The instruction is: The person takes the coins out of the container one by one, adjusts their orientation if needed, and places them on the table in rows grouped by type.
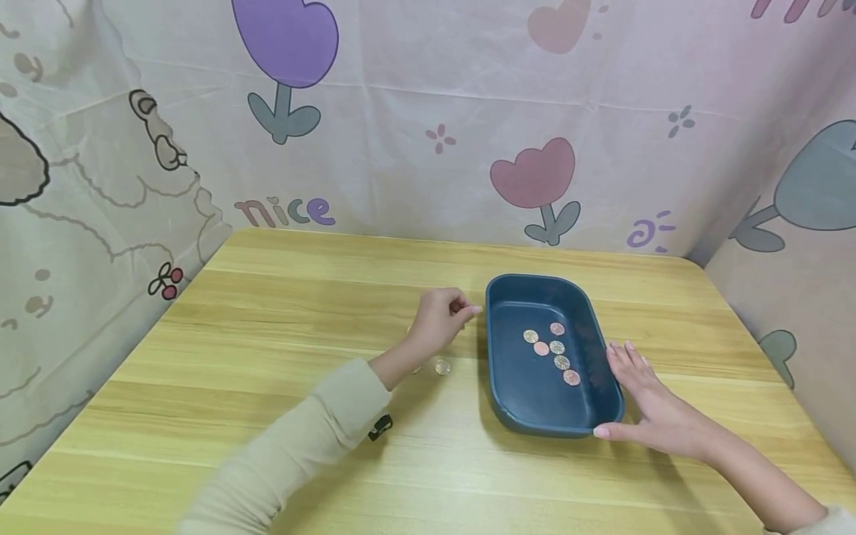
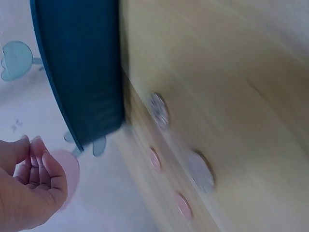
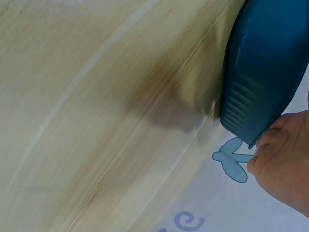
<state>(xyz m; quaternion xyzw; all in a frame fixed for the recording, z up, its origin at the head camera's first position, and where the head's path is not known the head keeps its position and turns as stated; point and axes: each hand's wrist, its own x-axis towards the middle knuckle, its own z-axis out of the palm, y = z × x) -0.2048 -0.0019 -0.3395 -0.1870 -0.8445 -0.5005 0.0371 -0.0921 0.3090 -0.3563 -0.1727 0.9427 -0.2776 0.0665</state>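
Note:
A dark blue rectangular tray [image 1: 518, 390] stands on the table with several copper and brass-coloured coins [image 1: 557, 347] lying on its floor. Just outside the tray's left rim, above the table, is my left hand [image 1: 438, 319]. Its fingers are curled, and thumb and fingertips come together in the left wrist view; no coin shows between them. Below that hand, loose coins [image 1: 442, 366] lie on the table, partly hidden by the wrist. My right hand [image 1: 658, 416] rests against the tray's near right corner, fingers extended along the outer wall and thumb at the rim.
The wood-grain table [image 1: 294, 312] runs back to a patterned cloth [image 1: 408, 171], which also hangs at both sides. A small black object [image 1: 380, 427] shows beside the left sleeve. In the left wrist view, several coins [image 2: 201, 170] lie near the tray wall.

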